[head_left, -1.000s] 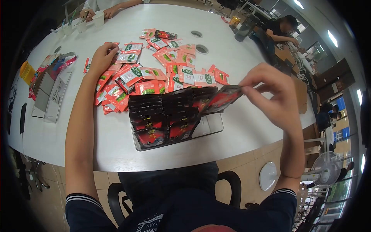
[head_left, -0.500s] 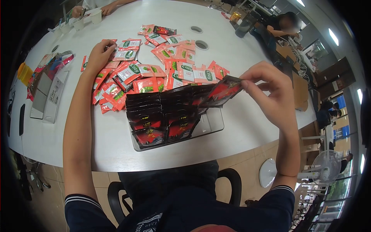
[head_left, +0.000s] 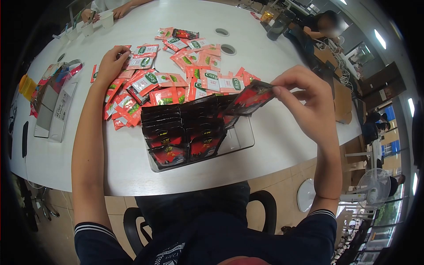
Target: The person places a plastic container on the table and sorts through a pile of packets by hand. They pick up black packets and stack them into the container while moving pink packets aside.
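Observation:
My right hand (head_left: 300,97) pinches the corner of a black-and-red packet (head_left: 252,98), which is tilted over the right side of a clear tray (head_left: 240,145). Rows of upright black packets (head_left: 170,126) fill the left and middle of that tray. On the far side of it lies a loose pile of red-and-white packets (head_left: 165,97). My left hand (head_left: 115,62) rests at the pile's left edge with its fingers curled by a packet (head_left: 140,62); whether it grips anything is hidden.
Left on the white table (head_left: 128,176) stand a white box (head_left: 62,110) and a colourful bag (head_left: 53,81). White cups (head_left: 107,20) and another person's hands (head_left: 120,12) are at the far left. A dark bottle (head_left: 280,26) stands far right. Two round holes pierce the tabletop.
The pinched packet and my right hand have shifted slightly left and up. My left hand has stayed almost in place, and the whole view has moved a little.

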A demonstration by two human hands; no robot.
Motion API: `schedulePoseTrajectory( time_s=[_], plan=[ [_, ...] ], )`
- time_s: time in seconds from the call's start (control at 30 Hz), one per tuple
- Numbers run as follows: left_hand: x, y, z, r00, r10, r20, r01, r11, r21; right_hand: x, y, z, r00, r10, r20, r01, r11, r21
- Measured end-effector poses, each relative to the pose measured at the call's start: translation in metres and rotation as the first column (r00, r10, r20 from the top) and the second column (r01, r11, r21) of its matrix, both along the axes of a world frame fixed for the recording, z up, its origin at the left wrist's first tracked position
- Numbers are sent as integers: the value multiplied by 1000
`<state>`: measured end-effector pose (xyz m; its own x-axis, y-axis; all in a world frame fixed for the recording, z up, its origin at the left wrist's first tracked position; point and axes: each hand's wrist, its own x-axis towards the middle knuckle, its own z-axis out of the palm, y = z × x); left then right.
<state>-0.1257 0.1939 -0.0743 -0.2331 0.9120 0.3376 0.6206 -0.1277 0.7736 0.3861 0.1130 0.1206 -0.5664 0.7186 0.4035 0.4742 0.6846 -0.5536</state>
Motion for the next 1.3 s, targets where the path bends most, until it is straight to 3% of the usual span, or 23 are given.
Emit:
schedulePoseTrajectory(
  time_s=[0.63, 0.87, 1.3],
  plan=[
    [-2, 2, -3, 1000, -3, 3, 3, 1000, 4, -11, 7, -25, 983, 143, 118, -152, 986, 73],
    [-4, 2, -3, 999, -3, -41, 4, 1000, 13, -9, 2, -36, 962, 108, 252, -154, 973, 174],
    [-5, 3, -3, 999, -8, -40, 8, 1000, 3, -9, 3, -59, 962, 113, 250, -183, 944, 275]
  ],
)
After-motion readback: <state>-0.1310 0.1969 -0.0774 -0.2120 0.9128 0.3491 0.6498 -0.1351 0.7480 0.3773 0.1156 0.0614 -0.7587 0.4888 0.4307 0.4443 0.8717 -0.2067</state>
